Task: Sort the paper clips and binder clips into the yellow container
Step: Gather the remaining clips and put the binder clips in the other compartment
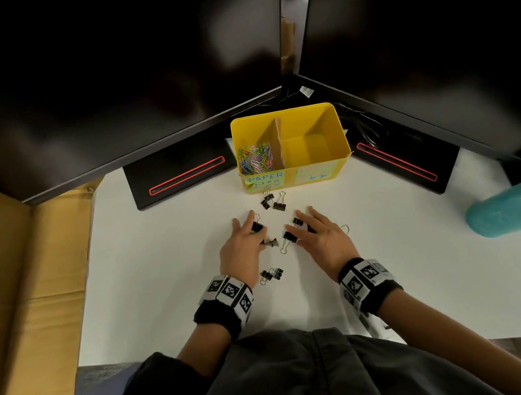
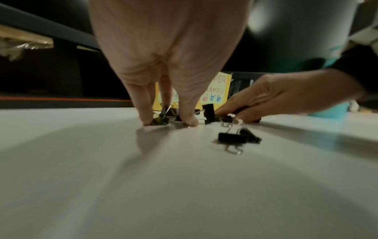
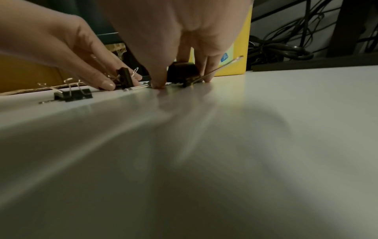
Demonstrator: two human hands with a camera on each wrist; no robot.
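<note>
Left hand: my left hand [image 1: 242,247] is low on the desk, fingers reaching down over a black binder clip [image 1: 256,226]; the wrist view shows fingertips [image 2: 189,120] on the surface with clips between them. Whether they grip one yet, I cannot tell.

Right hand: my right hand [image 1: 320,239] lies flatter, fingers spread over more clips; a dark one [image 3: 182,69] sits between thumb and fingers. Real pinch or mere touch, I cannot tell.

Binder clips: all on the white desk [image 1: 163,249], mid-desk, in front of the container. A pair [image 1: 273,202] lies just beside its front wall; another clip [image 1: 289,237] lies between my hands, wire handles toward me; a further pair [image 1: 271,275] lies nearer the front edge, by my left wrist.

Yellow container [image 1: 286,116]: toward the back of the desk, straight ahead of both hands, a card divider splitting it left and right.

Paper clips [image 1: 255,158]: coloured, already in the left compartment. The right compartment looks bare.

Key relation: the bare compartment lies forward and slightly right, so I judge my right hand has the shorter reach.

Writing: left label reads "PAPER", then "LIPS" partly cut; the right label, from my left wrist view, shows "PER" and "LAMPS" [image 2: 216,90].
</note>
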